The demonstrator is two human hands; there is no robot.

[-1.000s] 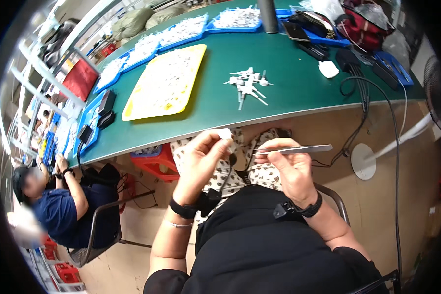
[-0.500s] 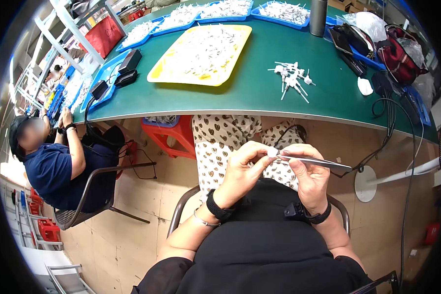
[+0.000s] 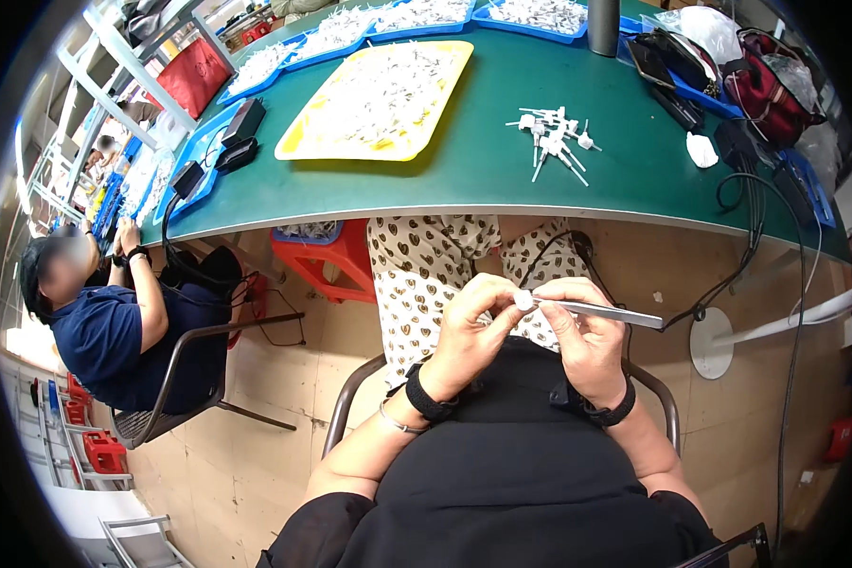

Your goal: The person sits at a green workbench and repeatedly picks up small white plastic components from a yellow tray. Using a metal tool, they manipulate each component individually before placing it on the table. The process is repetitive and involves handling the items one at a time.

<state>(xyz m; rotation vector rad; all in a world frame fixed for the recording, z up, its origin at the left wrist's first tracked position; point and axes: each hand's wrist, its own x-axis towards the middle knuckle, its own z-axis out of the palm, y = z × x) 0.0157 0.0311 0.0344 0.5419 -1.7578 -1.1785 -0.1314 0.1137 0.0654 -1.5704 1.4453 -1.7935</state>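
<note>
Over my lap, my left hand [image 3: 476, 320] pinches a small white plastic part [image 3: 523, 299] between thumb and fingertips. My right hand [image 3: 585, 339] is closed around a pair of metal tweezers [image 3: 608, 311]; their tips meet the white part and their broad end points right. Fingers partly cover the white part, so its full shape is hidden. Beyond my hands, on the green table [image 3: 369, 194], lies a loose cluster of white pump heads with thin stems [image 3: 556, 138]. Left of it is a yellow tray [image 3: 305, 144] heaped with small white pieces.
Blue trays [image 3: 525, 29] of white parts line the far side. A grey cylinder [image 3: 604, 26], a dark red bag [image 3: 776, 99] and black cables [image 3: 750, 213] are at the right. A co-worker [image 3: 123, 312] sits at the left. A red stool [image 3: 327, 260] stands under the table.
The tweezers have turned in my right hand, so their broad side shows more and the shaft sits flatter. Both hands stay together at the white part. The view has shifted slightly.
</note>
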